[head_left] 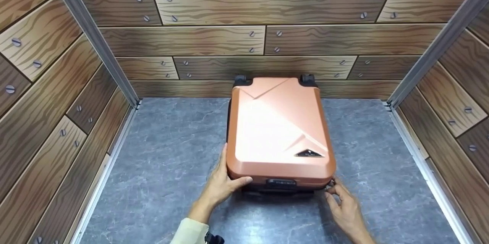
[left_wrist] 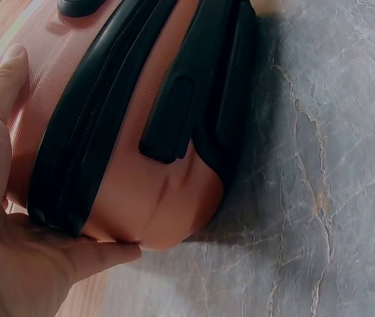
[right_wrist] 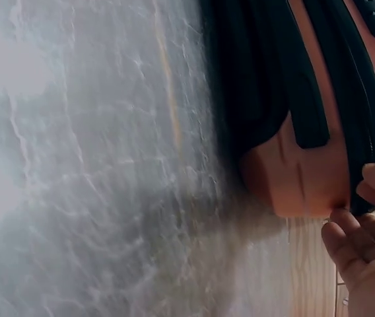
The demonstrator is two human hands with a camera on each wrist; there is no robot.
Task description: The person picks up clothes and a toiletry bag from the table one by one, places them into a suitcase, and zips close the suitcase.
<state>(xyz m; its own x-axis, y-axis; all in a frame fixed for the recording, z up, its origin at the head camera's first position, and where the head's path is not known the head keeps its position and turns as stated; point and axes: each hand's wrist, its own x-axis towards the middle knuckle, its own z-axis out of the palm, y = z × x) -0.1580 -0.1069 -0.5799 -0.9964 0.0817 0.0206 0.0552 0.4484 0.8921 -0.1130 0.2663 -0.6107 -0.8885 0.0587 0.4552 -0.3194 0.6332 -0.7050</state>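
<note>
- Bracing a copper-pink suitcase [head_left: 275, 129] at its near left corner with the left hand [head_left: 221, 183]: thumb laid over the near end, fingers straight along the side and spread wide from the thumb, probably to keep the shell from sliding.
- Holding the right hand [head_left: 345, 206] at the near right corner, fingers bent and gathered narrow by the black zip band [left_wrist: 82, 132]; cannot tell whether anything is pinched there. Placed so, judging by the spot, to get at the zip.
- Lying flat on the grey marbled worktop [head_left: 172, 152], a little right of centre, with the far end close to the back edge and well apart from the left and right edges; seemingly laid down for a broad, steady base.
- Pointing two wheels [head_left: 306, 79] towards the wood-patterned back wall [head_left: 214, 39]; cannot tell whether touching it.
- Facing the carry handle [head_left: 280, 183] towards the worktop's near edge, likely so as to bring both near corners within easy reach.
- Showing the dark triangular badge [head_left: 309, 154] uppermost, near the right corner.
</note>
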